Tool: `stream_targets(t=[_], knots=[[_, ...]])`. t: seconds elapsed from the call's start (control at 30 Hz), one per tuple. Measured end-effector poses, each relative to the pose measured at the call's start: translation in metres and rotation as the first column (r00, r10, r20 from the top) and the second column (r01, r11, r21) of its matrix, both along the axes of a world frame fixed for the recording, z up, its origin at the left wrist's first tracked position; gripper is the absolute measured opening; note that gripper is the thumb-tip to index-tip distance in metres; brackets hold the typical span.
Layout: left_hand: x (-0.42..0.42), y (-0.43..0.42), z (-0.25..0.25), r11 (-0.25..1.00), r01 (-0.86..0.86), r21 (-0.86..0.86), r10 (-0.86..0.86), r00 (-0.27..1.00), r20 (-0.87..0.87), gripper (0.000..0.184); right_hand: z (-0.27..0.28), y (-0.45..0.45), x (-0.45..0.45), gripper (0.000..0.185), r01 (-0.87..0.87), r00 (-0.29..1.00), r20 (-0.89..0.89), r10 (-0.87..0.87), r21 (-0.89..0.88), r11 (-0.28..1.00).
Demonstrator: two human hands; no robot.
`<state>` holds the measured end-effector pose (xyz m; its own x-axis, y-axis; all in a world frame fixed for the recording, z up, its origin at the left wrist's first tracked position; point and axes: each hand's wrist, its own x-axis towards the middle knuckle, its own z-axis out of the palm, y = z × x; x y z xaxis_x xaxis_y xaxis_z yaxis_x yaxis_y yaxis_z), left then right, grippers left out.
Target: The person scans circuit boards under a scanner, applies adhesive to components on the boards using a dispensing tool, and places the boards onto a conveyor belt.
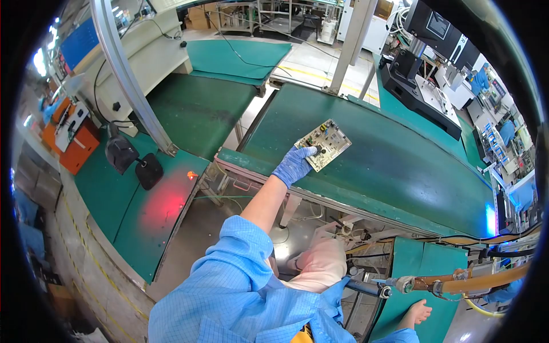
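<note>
My left hand [293,166], in a blue glove, is closed on the lower left edge of a circuit board [331,142], with the thumb on its upper face. The board carries many small parts and is held tilted over the green conveyor belt [400,166]. Bare and far lower right, my right hand [420,312] is over or on a green mat [443,263]. Its fingers are curled in, and nothing shows in them.
A metal post [128,74] rises left of the belt. Near it are a black two-part device [121,151] and a red-lit green tabletop [131,220]. A black machine [420,86] stands upper right. Hoses [480,281] cross at lower right. Other people [479,80] are in the background.
</note>
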<state>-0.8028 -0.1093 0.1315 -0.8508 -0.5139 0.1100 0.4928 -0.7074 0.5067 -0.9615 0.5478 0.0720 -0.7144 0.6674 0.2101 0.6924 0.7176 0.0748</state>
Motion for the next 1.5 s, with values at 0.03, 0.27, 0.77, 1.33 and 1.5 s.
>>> stream_targets(t=[0.03, 0.27, 0.77, 1.33, 1.5], knots=[[0.000, 0.000, 0.001, 1.000, 0.001, -0.010, -0.002, 1.000, -0.006, 0.047, 0.000, 0.000, 0.000, 0.053, -0.003, 1.000, 0.003, 0.003, 0.003, 1.000], [0.000, 0.000, -0.002, 1.000, -0.008, 0.002, 0.008, 1.000, 0.018, 0.045, -0.004, 0.003, -0.002, 0.052, -0.012, 1.000, -0.027, 0.012, -0.001, 1.000], [0.003, 0.003, 0.004, 0.999, -0.012, 0.032, 0.011, 1.000, 0.004, 0.045, 0.000, -0.002, -0.002, 0.053, 0.013, 0.999, -0.029, -0.013, 0.004, 1.000], [0.002, 0.001, 0.001, 1.000, -0.002, -0.006, 0.002, 1.000, 0.001, 0.045, -0.004, 0.002, -0.003, 0.052, 0.008, 1.000, -0.029, -0.009, -0.016, 1.000], [0.001, 0.000, -0.001, 1.000, -0.013, -0.020, 0.013, 1.000, 0.013, 0.045, 0.000, -0.002, 0.001, 0.052, -0.005, 1.000, -0.026, 0.005, -0.010, 1.000]])
